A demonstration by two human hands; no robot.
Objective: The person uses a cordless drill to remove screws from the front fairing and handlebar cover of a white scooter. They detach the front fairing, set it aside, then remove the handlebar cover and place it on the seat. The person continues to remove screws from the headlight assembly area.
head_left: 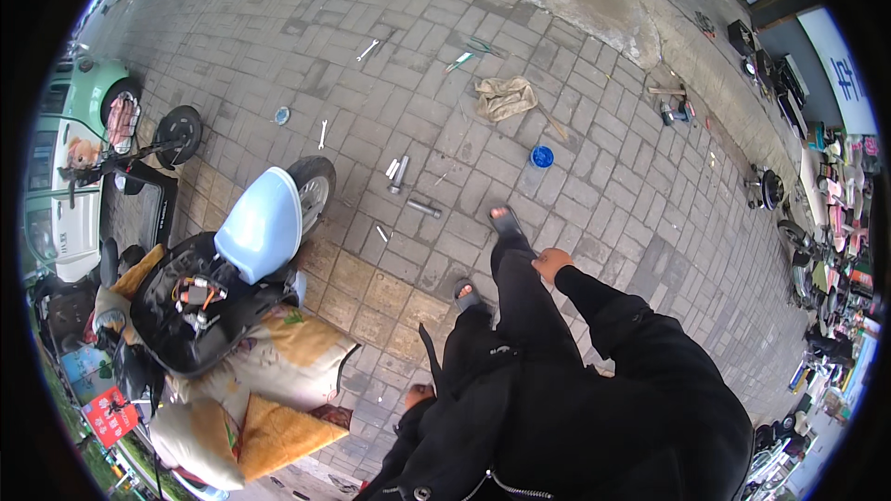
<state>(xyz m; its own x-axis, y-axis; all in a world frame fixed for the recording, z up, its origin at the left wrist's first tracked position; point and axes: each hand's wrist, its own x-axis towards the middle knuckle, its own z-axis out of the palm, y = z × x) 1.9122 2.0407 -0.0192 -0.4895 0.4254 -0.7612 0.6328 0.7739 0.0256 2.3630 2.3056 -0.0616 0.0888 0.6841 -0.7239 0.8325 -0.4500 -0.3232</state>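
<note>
— Grey brick paving (594,213), rough and interlocked, spreads under you; what lies on it?

— Short metal tubes (399,173), flat wrenches (322,134), a crumpled tan rag (506,97) and a round blue lid (542,157), well ahead of your sandals.

— And your hands?

— Your right hand (551,263) hangs over your black trouser leg, fingers loosely curled, holding nothing. Your left hand (418,396) is mostly hidden by the sleeve; I cannot tell its fingers. Nearest it stands the scooter (243,269), its smooth pale-blue fender raised beside it.
</note>
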